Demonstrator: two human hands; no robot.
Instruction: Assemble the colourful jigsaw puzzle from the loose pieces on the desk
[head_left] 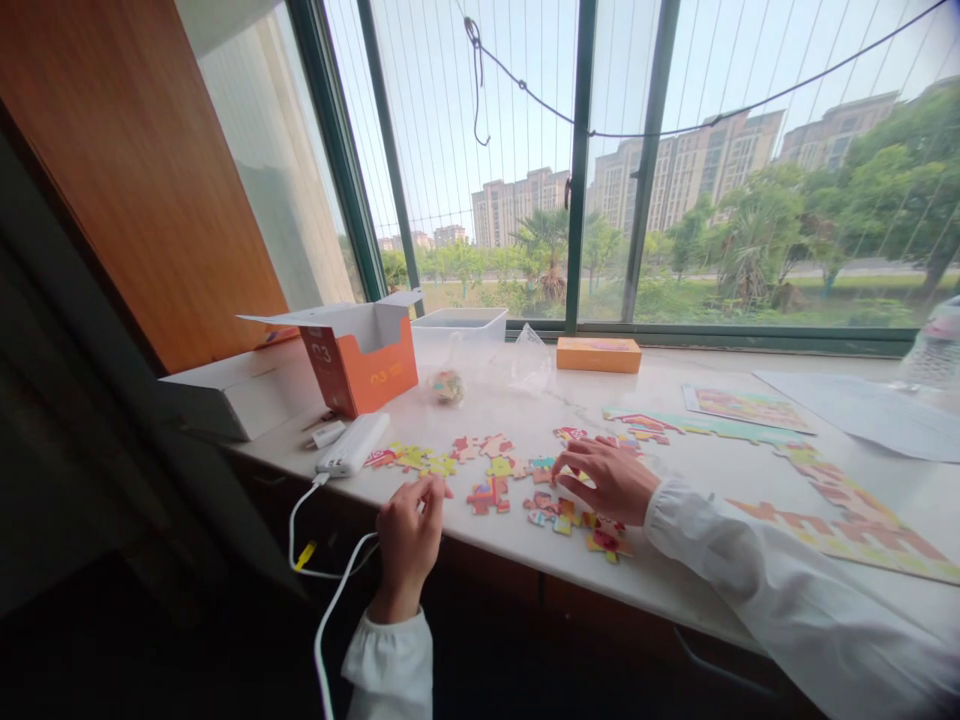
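Observation:
My right hand (609, 480) reaches over the loose jigsaw pieces, thumb and fingertips bent together at a blue and orange puzzle piece (541, 469). My left hand (411, 530) is by the table's front edge, its fingers curled in with nothing visible in them. Between and around the hands lie yellow pieces (424, 459), pink pieces (481, 447), a red and purple piece (488, 496) and a red piece (608, 538). To the right, joined pieces form part of a puzzle border (862, 495), with a green strip (731, 427) along its far side.
A white power bank (354, 445) with a cable stands near the left edge. Behind are an orange box (364, 365), a clear plastic tub (491, 328), a bag of pieces (448, 387) and a small orange box (598, 355). A picture card (746, 408) and paper (862, 410) lie right.

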